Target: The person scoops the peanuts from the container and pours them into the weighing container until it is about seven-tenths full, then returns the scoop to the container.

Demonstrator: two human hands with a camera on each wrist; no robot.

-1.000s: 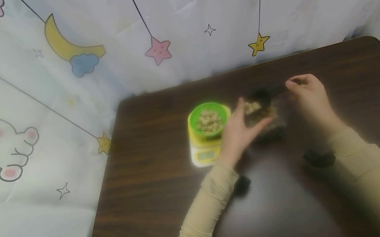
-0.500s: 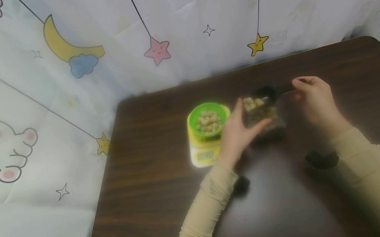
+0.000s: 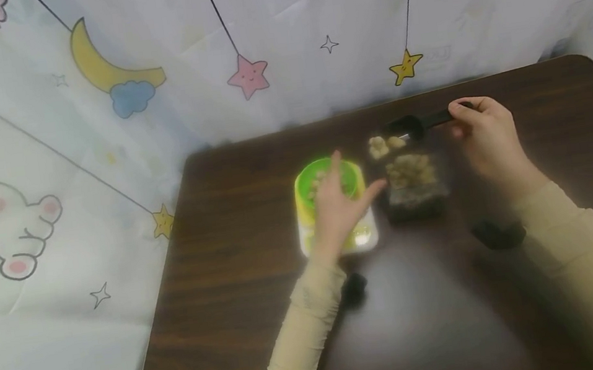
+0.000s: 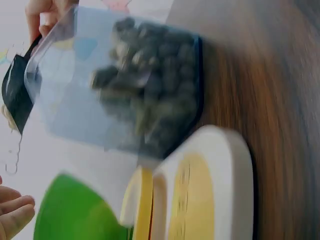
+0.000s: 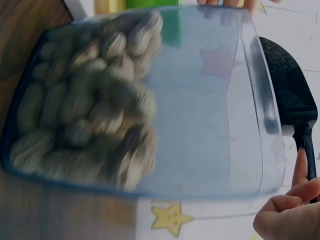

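Observation:
My right hand (image 3: 487, 138) grips the handle of a black scoop (image 3: 411, 127), which hangs above the rim of a clear plastic container (image 3: 419, 203). Pale unshelled peanuts (image 3: 384, 146) lie at the scoop's front. More peanuts (image 5: 85, 110) fill the lower part of the container, as the right wrist view shows. My left hand (image 3: 336, 208) is over a green bowl (image 3: 303, 174) on a yellow and white kitchen scale (image 3: 308, 243), thumb and forefinger spread, and holds nothing visible. It hides part of the bowl, its peanuts and the scale's display. Whether it touches the bowl, I cannot tell.
The dark wood table (image 3: 225, 238) reaches back to a white curtain (image 3: 280, 18) printed with stars and a moon. The scale stands just left of the container. Dark wrist-worn cameras sit under both cuffs.
My left hand has left the container's side and moved left over the bowl. My right hand has lifted the scoop, with peanuts on it, out above the container's rim.

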